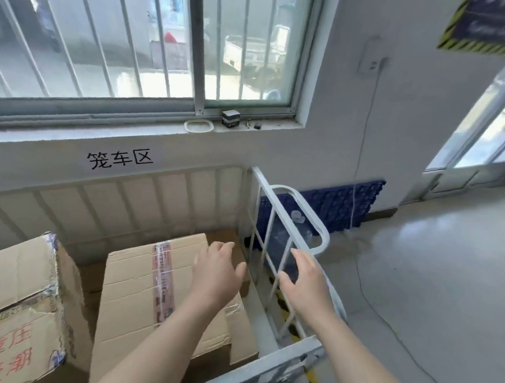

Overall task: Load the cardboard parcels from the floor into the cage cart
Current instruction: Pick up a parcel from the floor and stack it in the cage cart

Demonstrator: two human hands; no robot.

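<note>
cardboard parcel: plain brown, printed tape strip, lying in white cage cart. left hand above it, right hand by the rail; fingers relaxed, empty.

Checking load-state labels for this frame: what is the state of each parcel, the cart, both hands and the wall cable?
Taped parcel: in the cart, flaps shut, tape intact.
Left parcel: in the cart, shut, tape frayed.
Cage cart: open-topped, holds both parcels.
Left hand: open, over the taped parcel.
Right hand: open, over the cart's right side.
Wall cable: plugged in at the wall.
</note>
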